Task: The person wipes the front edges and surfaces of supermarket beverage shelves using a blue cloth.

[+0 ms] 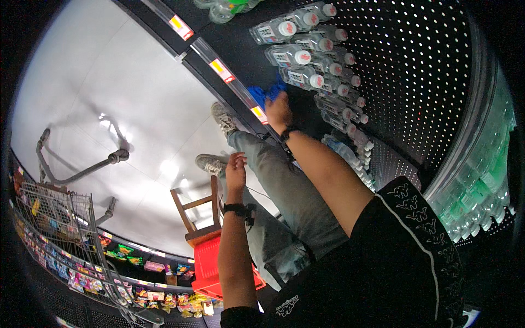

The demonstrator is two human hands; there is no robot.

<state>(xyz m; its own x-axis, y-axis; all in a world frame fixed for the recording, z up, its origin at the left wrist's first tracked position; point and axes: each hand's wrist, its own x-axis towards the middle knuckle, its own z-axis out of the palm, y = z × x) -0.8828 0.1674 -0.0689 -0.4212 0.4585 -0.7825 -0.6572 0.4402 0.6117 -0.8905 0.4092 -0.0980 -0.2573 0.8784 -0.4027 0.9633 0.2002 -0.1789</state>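
Observation:
My right hand [279,111] is on the dark shelf [246,53] just behind its front price rail, closed on a blue cloth [264,93] that lies against the shelf surface. Rows of clear plastic bottles with white caps [301,78] stand on the same shelf, close beyond the cloth. My left hand [236,168] hangs in the air over the floor, near my shoes, fingers slightly curled and holding nothing. Both wrists wear dark bands.
A red plastic basket [207,262] rests on a wooden stool [201,229] beside my left forearm. At the left stands a wire shopping cart [61,205], with shelves of packaged snacks [143,295] behind it. Green-tinted bottles [471,197] fill a shelf at the right.

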